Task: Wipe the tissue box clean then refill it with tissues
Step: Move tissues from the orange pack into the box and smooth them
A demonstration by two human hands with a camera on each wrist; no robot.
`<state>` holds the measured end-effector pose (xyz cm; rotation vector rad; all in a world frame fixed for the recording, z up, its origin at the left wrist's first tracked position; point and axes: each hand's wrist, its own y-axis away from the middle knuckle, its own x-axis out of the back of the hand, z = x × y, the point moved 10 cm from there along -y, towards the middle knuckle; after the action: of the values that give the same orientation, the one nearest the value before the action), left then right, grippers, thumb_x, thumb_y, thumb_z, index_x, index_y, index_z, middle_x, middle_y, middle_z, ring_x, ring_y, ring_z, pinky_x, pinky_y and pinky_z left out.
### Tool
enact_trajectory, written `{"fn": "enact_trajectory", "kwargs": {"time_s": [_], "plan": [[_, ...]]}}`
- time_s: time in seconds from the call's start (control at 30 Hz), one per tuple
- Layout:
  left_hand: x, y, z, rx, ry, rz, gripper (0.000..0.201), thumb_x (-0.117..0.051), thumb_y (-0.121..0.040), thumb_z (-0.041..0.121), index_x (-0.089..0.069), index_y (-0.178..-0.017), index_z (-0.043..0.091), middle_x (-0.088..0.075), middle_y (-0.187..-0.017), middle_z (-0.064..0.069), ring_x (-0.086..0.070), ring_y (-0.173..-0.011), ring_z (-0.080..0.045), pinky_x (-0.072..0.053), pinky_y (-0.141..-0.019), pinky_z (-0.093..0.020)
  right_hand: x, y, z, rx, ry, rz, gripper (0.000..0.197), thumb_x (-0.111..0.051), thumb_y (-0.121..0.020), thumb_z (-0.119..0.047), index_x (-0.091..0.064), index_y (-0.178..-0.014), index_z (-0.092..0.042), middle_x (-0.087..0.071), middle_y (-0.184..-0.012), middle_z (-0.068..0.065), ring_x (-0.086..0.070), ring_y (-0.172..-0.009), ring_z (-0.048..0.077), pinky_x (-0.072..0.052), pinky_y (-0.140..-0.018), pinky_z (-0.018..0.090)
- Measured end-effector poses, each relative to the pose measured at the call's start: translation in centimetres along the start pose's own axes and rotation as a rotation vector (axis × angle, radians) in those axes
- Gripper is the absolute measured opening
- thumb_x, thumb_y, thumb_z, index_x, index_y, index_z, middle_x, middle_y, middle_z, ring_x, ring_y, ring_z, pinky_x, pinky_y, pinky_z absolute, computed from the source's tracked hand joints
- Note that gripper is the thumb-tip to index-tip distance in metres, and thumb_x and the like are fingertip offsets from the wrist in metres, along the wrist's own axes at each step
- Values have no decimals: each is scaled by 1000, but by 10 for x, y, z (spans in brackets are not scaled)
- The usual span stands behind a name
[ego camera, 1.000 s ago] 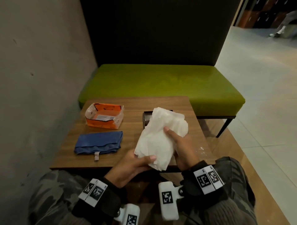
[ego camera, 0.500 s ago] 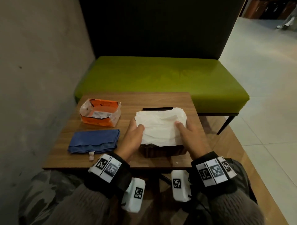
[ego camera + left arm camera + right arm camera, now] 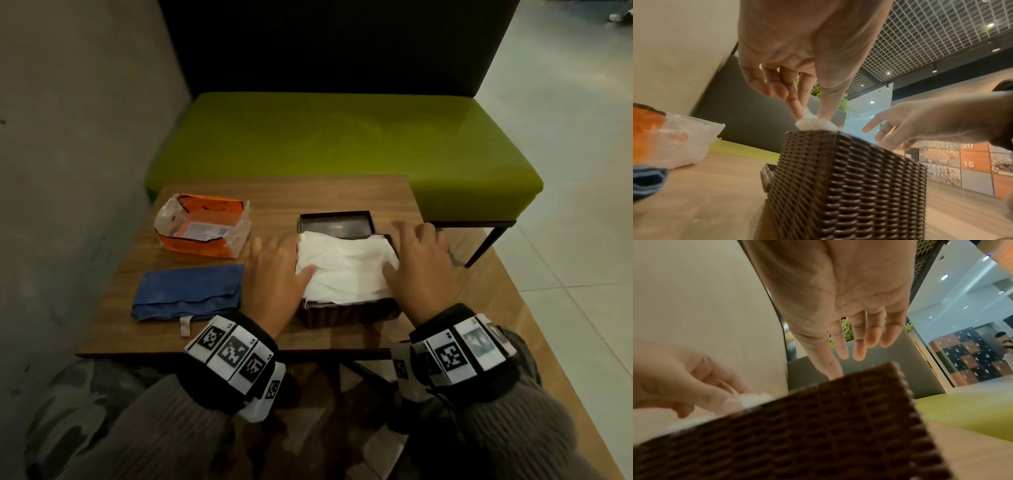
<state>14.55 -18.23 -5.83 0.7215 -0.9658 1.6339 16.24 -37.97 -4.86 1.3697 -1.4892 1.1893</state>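
Observation:
A dark woven tissue box stands near the front of the wooden table, with a white stack of tissues lying in its open top. My left hand is at the stack's left edge, where thumb and forefinger pinch a tuft of tissue above the rim. At the right edge my right hand has its fingers spread straight and its thumb on the stack. The box's dark lid lies just behind the box.
A torn orange and clear tissue wrapper lies at the back left of the table. In front of it lies a folded blue cloth. A green bench stands behind the table and a concrete wall runs along the left.
A second ago both hands held the tissue stack up above the table. It has since come down into the box, and the right hand's fingers have spread away from it.

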Motion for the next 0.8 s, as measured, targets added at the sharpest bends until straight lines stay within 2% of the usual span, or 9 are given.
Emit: {"fn": "enact_trajectory", "kwargs": {"time_s": [0.07,0.17,0.23,0.37,0.5,0.57,0.67,0.73,0.8], "plan": [[2,1,-5,20,120,11,28,-70,-81,23,-60,-106,16,-60,-78,7,-52,-94,-21,-49,-78,-41,4,3,-6,32,-106,1,53,-64,-85,-19,-44,-134,-12,-45,-125,15,-38,-115,31,-34,-90,34],[-5,2,-1,-22,99,-38,13,-69,-81,20,-68,-94,16,-64,-79,2,-58,-88,-20,-52,-73,-41,-9,11,-29,150,-142,-103,47,-62,-88,-28,-47,-132,-21,-42,-127,8,-38,-120,25,-38,-88,29],[-14,1,1,-19,60,-98,6,-66,-83,24,-68,-88,21,-64,-84,0,-57,-87,-18,-51,-71,-38,-21,11,-36,168,-158,-166,45,-61,-87,-31,-49,-131,-24,-44,-126,6,-40,-121,25,-44,-91,35],[-32,0,13,-114,-173,-209,11,-59,-87,28,-69,-89,22,-62,-94,1,-47,-99,-19,-36,-69,-28,-53,14,-31,114,-42,-401,46,-55,-90,-37,-48,-133,-23,-45,-133,9,-40,-123,27,-43,-97,40],[4,-3,14,-116,-63,-37,27,-67,-82,24,-61,-108,22,-46,-103,2,-38,-107,-21,-33,-85,-32,-49,13,-31,130,-63,-360,45,-53,-91,-34,-47,-135,-25,-41,-139,8,-38,-129,26,-43,-99,40],[3,-5,9,-94,-43,-148,41,-68,-81,27,-56,-119,29,-43,-115,3,-31,-115,-22,-28,-95,-34,-44,11,-33,150,-80,-321,45,-53,-91,-29,-47,-136,-28,-37,-144,7,-32,-134,25,-43,-99,40],[-17,-5,4,-85,-218,-405,55,-68,-80,38,-47,-131,38,-27,-146,1,-16,-132,-25,-19,-108,-44,-46,7,-35,141,-65,-343,41,-53,-92,-24,-50,-133,-28,-38,-141,8,-31,-134,28,-44,-99,42],[-26,-9,1,-55,-289,-479,60,-69,-77,42,-46,-132,40,-17,-153,-1,-8,-137,-27,-16,-109,-49,-54,4,-35,109,-8,-399,39,-54,-91,-29,-53,-129,-25,-43,-134,12,-35,-129,33,-41,-101,43],[-35,-13,2,-36,-341,-527,58,-72,-75,41,-51,-129,36,-16,-152,-5,-5,-139,-29,-18,-108,-51,-63,1,-34,77,36,-452,38,-55,-90,-33,-53,-127,-24,-44,-131,12,-38,-125,35,-41,-102,45]]}}
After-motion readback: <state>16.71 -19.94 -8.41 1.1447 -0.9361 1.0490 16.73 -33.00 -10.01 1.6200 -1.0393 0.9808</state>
